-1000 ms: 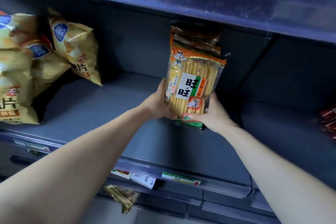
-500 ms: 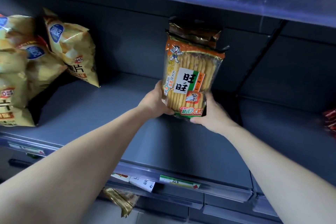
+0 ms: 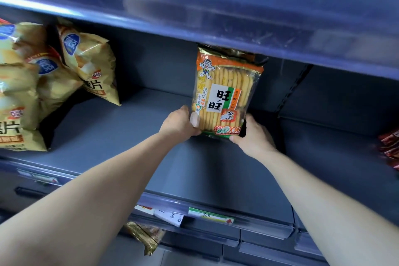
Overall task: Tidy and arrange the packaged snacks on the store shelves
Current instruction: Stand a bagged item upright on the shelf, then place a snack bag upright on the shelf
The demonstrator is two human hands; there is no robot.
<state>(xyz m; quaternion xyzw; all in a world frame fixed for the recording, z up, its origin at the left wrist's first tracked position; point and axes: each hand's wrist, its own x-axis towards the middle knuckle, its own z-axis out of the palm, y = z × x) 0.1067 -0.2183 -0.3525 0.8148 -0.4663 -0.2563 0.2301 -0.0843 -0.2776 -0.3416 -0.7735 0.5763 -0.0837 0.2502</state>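
Orange-and-clear plastic packet of rice crackers [image 3: 224, 97] stands upright at the back of the grey metal shelf [image 3: 129, 147], its top hidden under the blue upper shelf edge [image 3: 216, 28]. Our left hand [image 3: 179, 124] grips its lower left corner, our right hand [image 3: 251, 136] its lower right. Well left of our grip, yellow foil chip bags [image 3: 86, 60] lean together.

Both arms are showing totally bare here: skin is running uncovered from the left hand [image 3: 180, 124] and the right hand [image 3: 253, 137] back past the wrists, along two slim, smooth forearms.
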